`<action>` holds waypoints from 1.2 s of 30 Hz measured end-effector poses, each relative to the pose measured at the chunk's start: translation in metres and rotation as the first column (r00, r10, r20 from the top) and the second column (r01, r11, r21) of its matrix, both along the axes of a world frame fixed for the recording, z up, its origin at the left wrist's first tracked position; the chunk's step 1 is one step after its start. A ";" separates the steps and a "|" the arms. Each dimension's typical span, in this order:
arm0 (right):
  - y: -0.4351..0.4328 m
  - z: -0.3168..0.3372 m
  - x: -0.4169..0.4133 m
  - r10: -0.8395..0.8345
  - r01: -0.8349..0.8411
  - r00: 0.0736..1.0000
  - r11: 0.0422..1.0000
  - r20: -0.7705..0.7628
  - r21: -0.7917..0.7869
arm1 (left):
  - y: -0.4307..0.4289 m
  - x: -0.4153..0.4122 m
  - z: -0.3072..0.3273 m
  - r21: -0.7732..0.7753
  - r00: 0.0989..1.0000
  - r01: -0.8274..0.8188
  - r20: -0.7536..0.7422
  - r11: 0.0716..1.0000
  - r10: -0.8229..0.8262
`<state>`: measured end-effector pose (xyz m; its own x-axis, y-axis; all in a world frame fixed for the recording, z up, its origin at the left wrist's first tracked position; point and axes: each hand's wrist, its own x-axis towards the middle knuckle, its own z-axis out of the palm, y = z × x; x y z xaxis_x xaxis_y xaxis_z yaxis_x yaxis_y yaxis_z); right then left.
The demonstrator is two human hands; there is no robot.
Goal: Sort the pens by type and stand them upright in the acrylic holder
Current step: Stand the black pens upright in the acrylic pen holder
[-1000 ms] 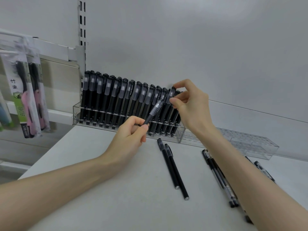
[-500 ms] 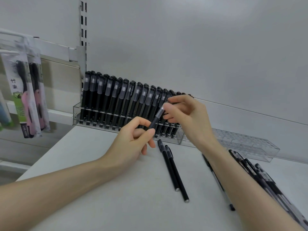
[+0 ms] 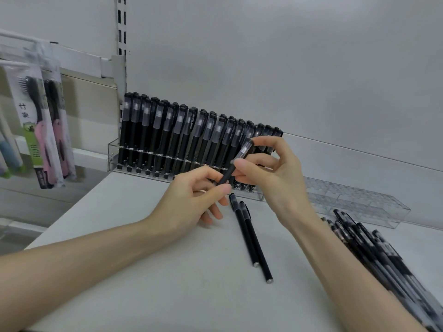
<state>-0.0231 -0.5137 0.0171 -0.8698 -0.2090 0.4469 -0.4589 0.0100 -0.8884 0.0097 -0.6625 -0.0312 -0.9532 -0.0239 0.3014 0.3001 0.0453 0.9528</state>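
Grey shelf top (image 3: pixel 143 271), plain grey wall (image 3: pixel 287 56) behind, L hand (image 3: pixel 189 202) & R hand (image 3: pixel 275 178) fingers both pinching black pen (image 3: pixel 227 175)

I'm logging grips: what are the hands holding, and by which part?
One black pen with a clear cap: the left hand pinches its lower barrel, the right hand grips its capped upper end.

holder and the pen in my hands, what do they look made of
Holder: clear, glossy hard plastic, likely acrylic. The standing pens show through its front wall and its edges catch light.
Pen: the black barrel has a dull matte finish, probably plastic, perhaps rubber-coated. The cap is translucent and frosted, most likely plastic.
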 end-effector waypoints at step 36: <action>0.009 0.015 -0.040 -0.310 0.483 0.830 0.815 -0.464 0.319 | -0.023 -0.021 -0.019 -0.806 0.854 -0.521 -0.496 0.280 0.159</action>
